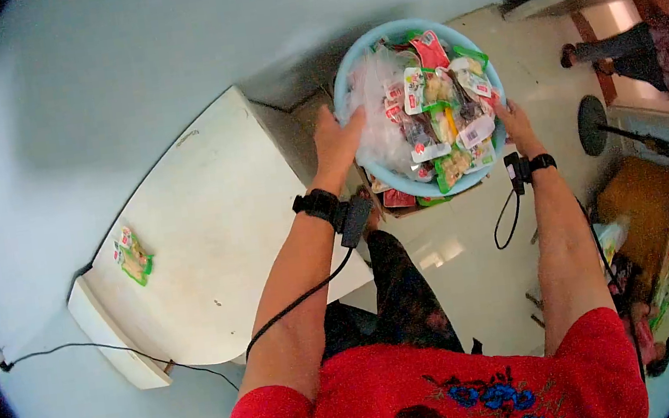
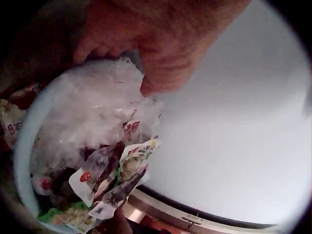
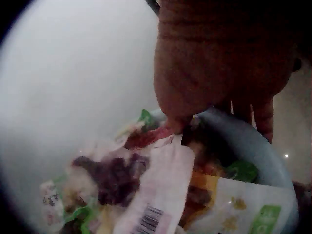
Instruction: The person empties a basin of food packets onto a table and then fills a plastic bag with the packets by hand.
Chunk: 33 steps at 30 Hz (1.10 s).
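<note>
A light blue plastic basin (image 1: 344,70) full of snack packets (image 1: 441,87) is held between both hands. My left hand (image 1: 336,143) grips its left rim, thumb over the inside and fingers outside, as the left wrist view also shows. On the opposite rim my right hand (image 1: 516,126) holds on, its thumb inside and its fingers down the outer wall in the right wrist view. Clear crumpled plastic bags (image 1: 377,112) fill the basin's left part. Packets with green, red and white print, one with a barcode (image 3: 151,219), fill the rest.
Below the basin stands a box of more packets (image 1: 398,199). To the left, a white table (image 1: 211,224) bears two green-and-white packets (image 1: 134,257). A stand fan (image 1: 594,125) and another person (image 1: 658,52) are at the right. A black cable (image 1: 76,345) runs by the table.
</note>
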Each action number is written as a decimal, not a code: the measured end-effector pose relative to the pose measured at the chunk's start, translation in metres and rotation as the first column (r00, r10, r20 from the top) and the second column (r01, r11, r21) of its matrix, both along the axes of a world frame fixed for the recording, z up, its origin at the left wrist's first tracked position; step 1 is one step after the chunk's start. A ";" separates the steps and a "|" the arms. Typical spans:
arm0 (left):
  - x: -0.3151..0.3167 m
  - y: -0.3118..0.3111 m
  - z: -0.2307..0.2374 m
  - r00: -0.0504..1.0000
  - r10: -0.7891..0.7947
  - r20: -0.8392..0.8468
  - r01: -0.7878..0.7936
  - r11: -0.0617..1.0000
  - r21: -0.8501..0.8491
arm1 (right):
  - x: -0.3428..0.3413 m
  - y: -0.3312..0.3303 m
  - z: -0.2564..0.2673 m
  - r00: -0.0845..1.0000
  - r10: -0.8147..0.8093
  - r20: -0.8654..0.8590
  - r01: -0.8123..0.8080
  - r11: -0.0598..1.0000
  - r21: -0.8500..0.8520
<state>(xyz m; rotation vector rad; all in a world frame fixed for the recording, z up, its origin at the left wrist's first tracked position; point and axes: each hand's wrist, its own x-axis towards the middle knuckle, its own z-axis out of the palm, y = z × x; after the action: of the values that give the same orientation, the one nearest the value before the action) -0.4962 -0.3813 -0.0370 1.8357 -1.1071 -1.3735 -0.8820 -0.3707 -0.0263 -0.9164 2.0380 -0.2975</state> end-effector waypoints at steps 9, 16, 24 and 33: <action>-0.037 -0.025 -0.002 0.969 -0.069 0.237 0.063 0.998 0.031 | -0.062 -0.001 -0.086 0.983 -0.055 0.177 0.093 0.972 -0.217; -0.033 -0.048 -0.056 0.976 -0.139 0.169 0.122 0.987 0.109 | -0.043 -0.014 -0.051 0.991 -0.032 0.128 0.080 0.920 -0.384; 0.046 0.038 0.024 0.989 -0.062 0.137 0.063 0.998 -0.003 | -0.021 -0.018 0.039 0.969 0.246 -0.036 -0.239 0.883 -0.404; 0.189 0.211 0.115 0.928 0.283 0.242 -0.293 0.956 0.007 | 0.199 0.027 0.113 0.902 0.431 0.028 -0.348 0.764 -0.542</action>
<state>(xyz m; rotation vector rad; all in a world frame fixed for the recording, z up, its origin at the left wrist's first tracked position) -0.3068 -0.1701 0.0779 2.1405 -0.8791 -1.0345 -0.6828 -0.3437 0.0869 -1.5816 1.5846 -0.6939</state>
